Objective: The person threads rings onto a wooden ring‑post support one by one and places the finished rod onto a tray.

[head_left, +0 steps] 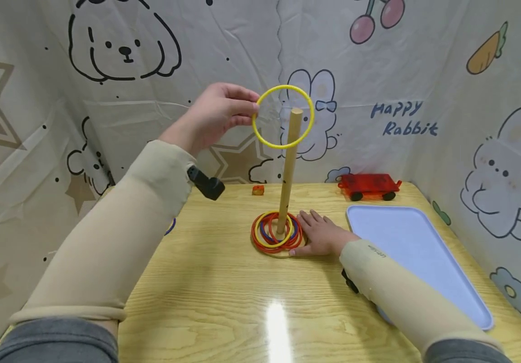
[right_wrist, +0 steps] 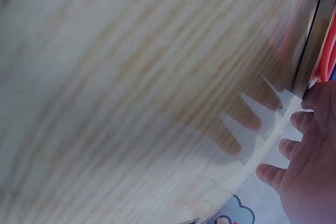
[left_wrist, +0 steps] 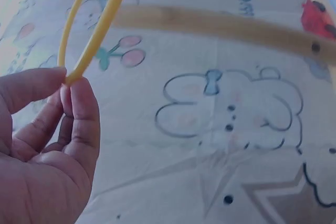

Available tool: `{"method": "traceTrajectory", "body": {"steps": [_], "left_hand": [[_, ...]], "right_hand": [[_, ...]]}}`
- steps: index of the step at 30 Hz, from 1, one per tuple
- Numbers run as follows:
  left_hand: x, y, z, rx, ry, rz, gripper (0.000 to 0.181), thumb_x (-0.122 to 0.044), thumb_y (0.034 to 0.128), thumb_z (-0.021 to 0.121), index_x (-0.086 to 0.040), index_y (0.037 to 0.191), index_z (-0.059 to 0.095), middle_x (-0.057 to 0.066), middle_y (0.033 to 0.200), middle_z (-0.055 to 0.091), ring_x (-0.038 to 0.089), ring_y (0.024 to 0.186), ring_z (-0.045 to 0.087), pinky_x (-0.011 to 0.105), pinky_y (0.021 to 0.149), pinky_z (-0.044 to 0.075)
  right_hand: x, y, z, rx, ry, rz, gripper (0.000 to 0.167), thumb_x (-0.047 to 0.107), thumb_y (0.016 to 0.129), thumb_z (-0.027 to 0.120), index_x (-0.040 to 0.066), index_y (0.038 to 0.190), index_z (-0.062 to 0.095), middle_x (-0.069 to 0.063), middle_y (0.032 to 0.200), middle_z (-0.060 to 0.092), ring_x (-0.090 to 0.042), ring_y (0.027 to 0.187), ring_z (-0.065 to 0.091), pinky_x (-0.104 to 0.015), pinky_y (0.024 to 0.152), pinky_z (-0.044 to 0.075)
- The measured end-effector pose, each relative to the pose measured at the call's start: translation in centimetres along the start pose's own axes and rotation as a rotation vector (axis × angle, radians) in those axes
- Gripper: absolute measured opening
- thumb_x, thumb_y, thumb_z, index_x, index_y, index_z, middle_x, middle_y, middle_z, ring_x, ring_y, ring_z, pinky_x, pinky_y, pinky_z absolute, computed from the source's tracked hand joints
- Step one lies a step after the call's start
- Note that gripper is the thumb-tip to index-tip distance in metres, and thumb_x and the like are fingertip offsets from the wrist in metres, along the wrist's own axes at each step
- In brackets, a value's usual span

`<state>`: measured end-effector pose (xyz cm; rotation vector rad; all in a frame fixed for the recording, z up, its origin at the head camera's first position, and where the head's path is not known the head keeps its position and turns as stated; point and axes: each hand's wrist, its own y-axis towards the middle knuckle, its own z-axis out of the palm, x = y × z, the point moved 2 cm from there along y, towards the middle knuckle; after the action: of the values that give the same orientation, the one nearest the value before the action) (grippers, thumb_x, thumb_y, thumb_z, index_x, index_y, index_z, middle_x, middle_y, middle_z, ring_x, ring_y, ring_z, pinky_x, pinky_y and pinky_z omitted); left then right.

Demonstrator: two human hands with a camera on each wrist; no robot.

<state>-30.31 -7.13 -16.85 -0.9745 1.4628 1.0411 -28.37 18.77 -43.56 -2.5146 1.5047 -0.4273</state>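
Note:
A yellow ring [head_left: 283, 146] is pinched at its left edge between the thumb and fingers of my left hand [head_left: 217, 113], held up by the top of a wooden post [head_left: 289, 171]. In the left wrist view the left hand [left_wrist: 58, 145] grips the ring [left_wrist: 100, 32] by its rim, with the blurred post [left_wrist: 210, 20] beyond. Red, yellow and blue rings [head_left: 267, 247] lie around the post's foot. My right hand [head_left: 321, 236] rests beside them, fingers extended, touching the base's right side; the right wrist view shows this hand [right_wrist: 310, 156] from below.
A light blue tray [head_left: 405, 252] lies on the wooden table [head_left: 196, 302] at the right. Behind it stands a red toy wagon [head_left: 369, 185]. A small orange-red piece [head_left: 257, 190] is near the back edge. Part of a blue ring [head_left: 171, 227] shows beside the left sleeve.

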Motion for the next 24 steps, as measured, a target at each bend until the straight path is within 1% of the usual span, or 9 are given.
{"method": "traceTrajectory", "body": {"steps": [3,6,8,10,14,17,18,21,24], "left_hand": [[0.9,0.8,1.4,0.010,0.064,-0.036,0.016,0.000,0.1017,0.063,0.005,0.117,0.066,0.014,0.106,0.064,0.021,0.091,0.062,0.035,0.093,0.055],[2.8,1.4,1.9,0.019,0.120,-0.084,0.019,0.001,0.1021,0.062,0.005,0.121,0.065,0.014,0.109,0.064,0.022,0.091,0.062,0.036,0.095,0.055],[4.7,1.7,2.0,0.023,0.160,-0.125,0.020,0.001,0.1021,0.062,0.006,0.122,0.064,0.015,0.110,0.063,0.022,0.092,0.062,0.037,0.096,0.055],[6.9,1.7,1.9,0.028,0.191,-0.172,0.021,0.001,0.1020,0.062,0.006,0.122,0.064,0.016,0.113,0.063,0.022,0.094,0.061,0.037,0.097,0.056],[11.9,1.3,1.6,0.042,0.240,-0.270,0.022,0.003,0.1015,0.061,0.008,0.123,0.064,0.021,0.119,0.063,0.025,0.098,0.062,0.035,0.093,0.057],[15.4,0.7,1.4,0.051,0.263,-0.327,0.023,0.003,0.1013,0.060,0.010,0.123,0.064,0.021,0.118,0.064,0.023,0.093,0.062,0.034,0.090,0.059],[16.5,0.6,1.4,0.058,0.272,-0.341,0.023,0.003,0.1016,0.060,0.010,0.123,0.064,0.020,0.117,0.064,0.022,0.091,0.062,0.035,0.090,0.059],[18.8,0.1,1.4,0.078,0.286,-0.376,0.024,0.002,0.1024,0.060,0.011,0.124,0.063,0.017,0.113,0.064,0.016,0.083,0.060,0.040,0.094,0.058],[20.2,-0.3,1.7,0.094,0.290,-0.393,0.027,0.001,0.1024,0.059,0.012,0.127,0.062,0.016,0.112,0.064,0.015,0.082,0.059,0.040,0.094,0.058]], "right_hand": [[-0.1,0.1,-0.1,-0.006,-0.004,-0.005,0.109,0.071,0.092,0.061,-0.002,0.163,0.020,-0.023,0.169,0.015,-0.047,0.154,0.009,-0.066,0.121,0.018],[-0.2,0.1,0.0,-0.007,-0.010,-0.013,0.110,0.072,0.092,0.061,-0.002,0.163,0.019,-0.023,0.169,0.015,-0.047,0.154,0.009,-0.066,0.121,0.018],[-0.3,0.1,0.1,-0.009,-0.008,-0.020,0.111,0.073,0.092,0.060,-0.003,0.163,0.019,-0.023,0.169,0.015,-0.047,0.154,0.009,-0.066,0.120,0.018],[-0.2,0.2,0.2,-0.011,-0.001,-0.027,0.112,0.074,0.091,0.059,-0.003,0.162,0.020,-0.024,0.169,0.015,-0.048,0.154,0.008,-0.066,0.120,0.018],[-0.1,0.2,0.3,-0.009,0.010,-0.024,0.113,0.075,0.091,0.059,-0.003,0.162,0.019,-0.024,0.169,0.014,-0.048,0.154,0.008,-0.066,0.121,0.017],[-0.1,0.1,0.2,-0.002,0.008,-0.011,0.113,0.075,0.091,0.059,-0.001,0.163,0.018,-0.022,0.169,0.012,-0.046,0.154,0.007,-0.065,0.121,0.017],[-0.1,0.1,0.2,-0.003,0.011,-0.011,0.113,0.074,0.091,0.060,-0.002,0.163,0.018,-0.023,0.169,0.013,-0.047,0.154,0.008,-0.065,0.121,0.018],[-0.1,0.1,0.2,0.004,0.008,-0.010,0.112,0.073,0.091,0.060,-0.002,0.163,0.018,-0.022,0.169,0.012,-0.047,0.154,0.007,-0.065,0.121,0.018],[-0.2,0.2,0.1,0.002,0.009,-0.011,0.112,0.074,0.091,0.060,-0.002,0.163,0.018,-0.023,0.169,0.013,-0.047,0.154,0.007,-0.066,0.121,0.018]]}}
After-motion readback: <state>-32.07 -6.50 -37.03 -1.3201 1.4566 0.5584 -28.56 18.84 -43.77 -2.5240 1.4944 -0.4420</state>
